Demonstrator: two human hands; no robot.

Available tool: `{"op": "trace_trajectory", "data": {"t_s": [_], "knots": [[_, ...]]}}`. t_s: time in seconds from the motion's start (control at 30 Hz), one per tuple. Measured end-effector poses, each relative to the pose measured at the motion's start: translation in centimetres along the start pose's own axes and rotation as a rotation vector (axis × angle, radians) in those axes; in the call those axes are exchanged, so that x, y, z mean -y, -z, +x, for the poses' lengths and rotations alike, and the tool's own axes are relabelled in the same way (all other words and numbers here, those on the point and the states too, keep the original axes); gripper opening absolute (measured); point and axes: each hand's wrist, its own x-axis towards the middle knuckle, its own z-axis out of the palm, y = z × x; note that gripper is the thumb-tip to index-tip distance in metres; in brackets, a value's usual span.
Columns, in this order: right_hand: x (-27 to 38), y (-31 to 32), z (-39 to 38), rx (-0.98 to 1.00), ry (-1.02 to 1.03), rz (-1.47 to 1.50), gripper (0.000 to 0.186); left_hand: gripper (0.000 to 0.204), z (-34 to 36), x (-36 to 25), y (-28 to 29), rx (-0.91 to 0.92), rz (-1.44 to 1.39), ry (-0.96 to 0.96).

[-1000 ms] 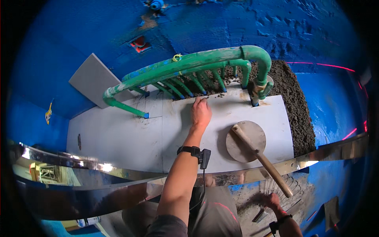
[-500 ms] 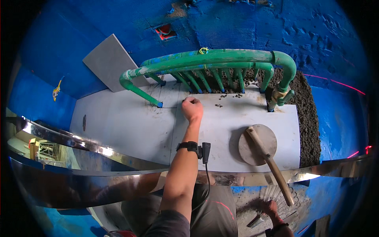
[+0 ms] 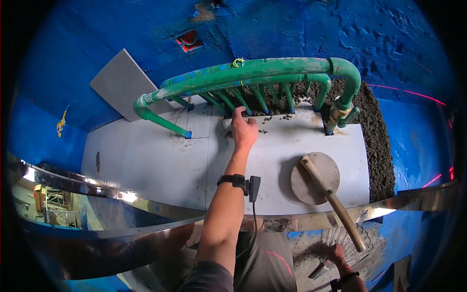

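Observation:
My left hand (image 3: 244, 130) reaches across pale grey slabs (image 3: 253, 187) to their far edge. Its index finger stretches toward dark crumbly mortar (image 3: 382, 146) beside a row of green pipes (image 3: 258, 75); the thumb stands apart, and nothing shows in the hand. To its right lies a mallet with a broad round grey head (image 3: 321, 168) and a wooden handle that overhangs the near edge. Low on the right, my right hand (image 3: 334, 253) is closed, small and dim. A flat metal blade (image 3: 319, 269) shows beside its fingers; whether they hold it I cannot make out.
A shiny metal strip (image 3: 160, 210) runs along the slabs' near side, between them and me. A loose grey tile (image 3: 121, 82) leans against the blue wall (image 3: 272, 29). A brass valve (image 3: 337, 114) with a green handle stands at the pipes' right end.
My left hand has moved slightly farther, from resting curled on the slab to the mortar edge, with its fingers opened out. The view has shifted a little; the mallet still lies in place.

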Motion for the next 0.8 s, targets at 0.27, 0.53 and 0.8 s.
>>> {"op": "trace_trajectory", "data": {"t_s": [0.27, 0.53, 0.8], "knots": [[1.0, 0.6, -0.1, 0.072, 0.016, 0.058, 0.058, 0.038, 3.1, 5.9, -1.3, -0.125, -0.092, -0.076], [-4.2, -4.5, 2.2, -0.128, 0.136, -0.042, 0.061, 0.031, 6.2, 1.5, 0.0, 0.348, -0.297, 0.378], [-7.8, -8.0, 3.9, -0.260, 0.250, -0.169, 0.062, 0.047, 5.1, 1.1, 0.3, 0.423, -0.403, 0.506]]}}
